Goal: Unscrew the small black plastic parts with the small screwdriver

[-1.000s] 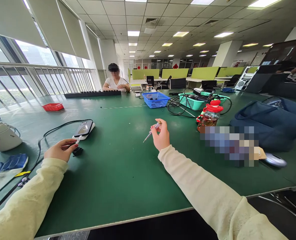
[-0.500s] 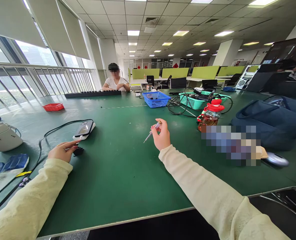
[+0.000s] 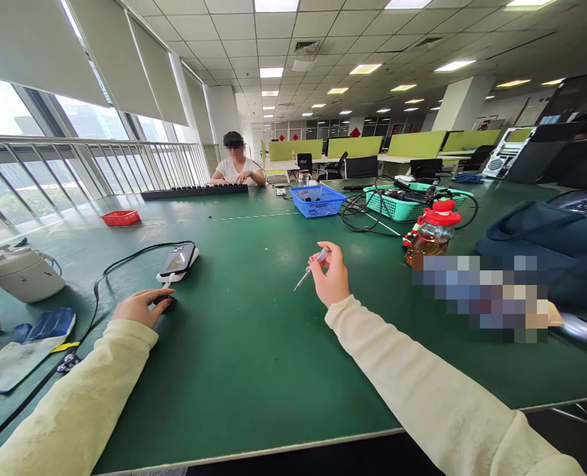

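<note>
My left hand (image 3: 137, 308) rests at the left of the green table, its thumb and fingers closed round a small black object (image 3: 168, 302). Most of that object is covered by the fingers, so its kind does not show. Just beyond it lies a phone (image 3: 178, 260) on a white base with a white plug at its near end. Above the middle of the table, my right hand (image 3: 334, 276) grips a small screwdriver (image 3: 304, 277) with a clear handle. The metal shaft slants down to the left, its tip apart from the black object.
A blue basket (image 3: 318, 206) and a green basket (image 3: 390, 205) with cables stand farther back. To the right are a red-lidded bottle (image 3: 430, 235) and a dark blue bag (image 3: 536, 251). A red tray (image 3: 121, 218) sits at the left; a person (image 3: 236, 165) sits across the table.
My left fingers, earlier stretched over the black object, have closed on it. The right hand keeps its hold on the screwdriver. The whole view has shifted slightly, with things appearing farther right and lower.
</note>
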{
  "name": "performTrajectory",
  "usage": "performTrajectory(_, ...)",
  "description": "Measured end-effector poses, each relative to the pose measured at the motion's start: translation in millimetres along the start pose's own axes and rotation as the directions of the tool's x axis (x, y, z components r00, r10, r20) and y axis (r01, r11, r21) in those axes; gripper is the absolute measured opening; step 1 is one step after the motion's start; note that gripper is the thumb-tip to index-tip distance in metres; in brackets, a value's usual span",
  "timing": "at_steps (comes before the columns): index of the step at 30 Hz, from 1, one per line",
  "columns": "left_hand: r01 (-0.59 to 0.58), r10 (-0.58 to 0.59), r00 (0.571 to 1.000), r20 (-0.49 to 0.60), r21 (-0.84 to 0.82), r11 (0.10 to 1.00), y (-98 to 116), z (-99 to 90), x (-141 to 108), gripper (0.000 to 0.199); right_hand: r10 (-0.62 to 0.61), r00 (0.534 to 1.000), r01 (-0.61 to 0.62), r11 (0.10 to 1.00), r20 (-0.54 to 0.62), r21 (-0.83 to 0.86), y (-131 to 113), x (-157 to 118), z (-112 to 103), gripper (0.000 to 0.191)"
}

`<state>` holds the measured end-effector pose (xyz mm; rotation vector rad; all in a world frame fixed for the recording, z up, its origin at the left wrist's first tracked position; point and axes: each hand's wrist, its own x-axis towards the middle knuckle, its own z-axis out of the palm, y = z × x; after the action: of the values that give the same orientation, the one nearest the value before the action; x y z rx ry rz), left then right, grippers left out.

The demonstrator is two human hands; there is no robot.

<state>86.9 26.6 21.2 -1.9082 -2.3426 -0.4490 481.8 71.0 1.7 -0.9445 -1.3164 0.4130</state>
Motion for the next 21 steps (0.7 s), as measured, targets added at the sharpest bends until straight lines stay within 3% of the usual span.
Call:
performTrajectory(6, -0.029, 0.03, 0.999, -0.032, 0.036, 0.999, -10, 3.5, 4, 0.038, 0.019, 1.0, -0.019, 1.0, -0.001, -0.024, 1, -2, -1, 0.032)
performTrajectory(11, -0.04, 0.037, 0.998, 0.046, 0.073, 0.997, -18, 5.9, 12, 0.038, 0.043, 0.999, -0.042, 0.999, 0.015, -0.03, -1, -2, -1, 0.031)
performTrajectory(21, -0.102, 0.104, 0.993, -0.047, 0.044, 0.994, -30, 18.4, 15, 0.039, 0.055, 0.998, -0.054, 0.998, 0.03, -0.03, 0, -5, 1, 0.031)
